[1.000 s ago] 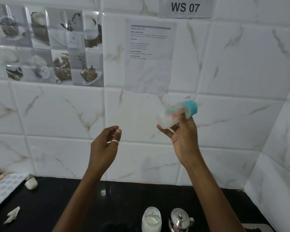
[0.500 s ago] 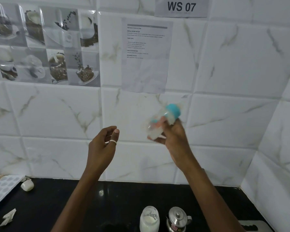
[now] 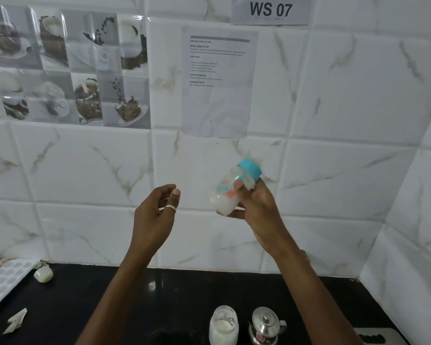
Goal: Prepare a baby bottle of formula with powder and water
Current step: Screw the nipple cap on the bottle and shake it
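Note:
My right hand grips a clear baby bottle with a teal collar, raised in front of the tiled wall. The bottle is tilted, collar up to the right, with white liquid in its lower end, and it looks motion-blurred. My left hand hovers a short way to its left, fingers loosely curled around nothing, a silver ring on one finger. Down on the black counter stands a glass jar of white powder with a small steel kettle beside it.
The black counter meets white marble-pattern tiles at the back and right. At the left lie a patterned tray, a small white cap and a crumpled paper scrap. A dark object sits at the lower right edge.
My right hand has swung the bottle left and back right, changing its tilt, as in shaking. My left hand has kept its pose.

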Demonstrator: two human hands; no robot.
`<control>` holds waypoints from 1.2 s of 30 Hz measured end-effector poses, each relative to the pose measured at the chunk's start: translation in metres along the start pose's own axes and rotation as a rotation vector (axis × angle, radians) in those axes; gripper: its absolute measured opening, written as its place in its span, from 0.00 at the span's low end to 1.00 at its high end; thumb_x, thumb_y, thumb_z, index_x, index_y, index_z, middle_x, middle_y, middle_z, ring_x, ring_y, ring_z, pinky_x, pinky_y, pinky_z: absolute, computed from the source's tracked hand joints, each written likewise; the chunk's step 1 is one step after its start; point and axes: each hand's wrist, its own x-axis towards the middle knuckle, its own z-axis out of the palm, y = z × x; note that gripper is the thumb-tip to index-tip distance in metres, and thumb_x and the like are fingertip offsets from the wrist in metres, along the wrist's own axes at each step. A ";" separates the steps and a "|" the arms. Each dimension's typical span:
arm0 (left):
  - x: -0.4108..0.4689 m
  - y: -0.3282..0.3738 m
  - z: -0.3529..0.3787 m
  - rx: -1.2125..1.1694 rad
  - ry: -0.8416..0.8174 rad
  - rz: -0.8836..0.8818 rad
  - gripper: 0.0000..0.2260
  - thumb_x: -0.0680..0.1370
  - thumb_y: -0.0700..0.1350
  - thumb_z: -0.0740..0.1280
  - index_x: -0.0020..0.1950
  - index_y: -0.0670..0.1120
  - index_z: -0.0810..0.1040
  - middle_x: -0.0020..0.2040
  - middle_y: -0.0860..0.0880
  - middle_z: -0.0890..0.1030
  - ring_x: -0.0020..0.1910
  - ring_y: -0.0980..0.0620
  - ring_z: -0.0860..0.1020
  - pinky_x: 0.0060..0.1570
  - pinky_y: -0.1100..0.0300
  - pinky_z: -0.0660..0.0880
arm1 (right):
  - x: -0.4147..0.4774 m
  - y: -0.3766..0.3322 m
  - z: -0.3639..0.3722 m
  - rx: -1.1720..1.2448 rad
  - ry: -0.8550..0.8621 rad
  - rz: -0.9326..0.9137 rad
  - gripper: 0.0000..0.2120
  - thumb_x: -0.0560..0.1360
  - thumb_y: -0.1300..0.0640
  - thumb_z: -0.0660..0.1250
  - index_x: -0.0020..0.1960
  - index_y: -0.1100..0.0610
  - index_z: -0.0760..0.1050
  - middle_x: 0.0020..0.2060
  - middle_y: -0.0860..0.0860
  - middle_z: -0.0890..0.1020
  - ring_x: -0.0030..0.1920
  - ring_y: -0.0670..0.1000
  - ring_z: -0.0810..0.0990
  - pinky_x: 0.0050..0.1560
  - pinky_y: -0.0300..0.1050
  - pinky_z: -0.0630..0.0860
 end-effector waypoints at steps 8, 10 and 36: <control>0.002 -0.003 -0.004 -0.003 0.006 -0.010 0.14 0.82 0.57 0.64 0.65 0.54 0.79 0.57 0.58 0.84 0.58 0.57 0.81 0.55 0.62 0.76 | 0.002 -0.004 -0.001 0.084 0.062 -0.038 0.25 0.72 0.43 0.67 0.65 0.53 0.72 0.55 0.51 0.86 0.58 0.55 0.85 0.50 0.58 0.84; 0.001 -0.002 -0.001 -0.004 0.000 -0.009 0.14 0.82 0.57 0.64 0.65 0.54 0.80 0.57 0.59 0.83 0.57 0.58 0.81 0.53 0.64 0.74 | -0.004 0.005 0.001 -0.068 -0.044 0.014 0.26 0.72 0.43 0.68 0.67 0.52 0.71 0.58 0.52 0.84 0.60 0.56 0.84 0.53 0.61 0.84; -0.002 -0.001 -0.001 -0.018 -0.007 -0.011 0.14 0.82 0.57 0.64 0.64 0.54 0.80 0.56 0.59 0.84 0.57 0.59 0.81 0.51 0.65 0.74 | -0.001 -0.005 -0.005 0.142 0.077 -0.030 0.28 0.72 0.44 0.68 0.68 0.56 0.71 0.57 0.52 0.84 0.59 0.58 0.84 0.51 0.60 0.84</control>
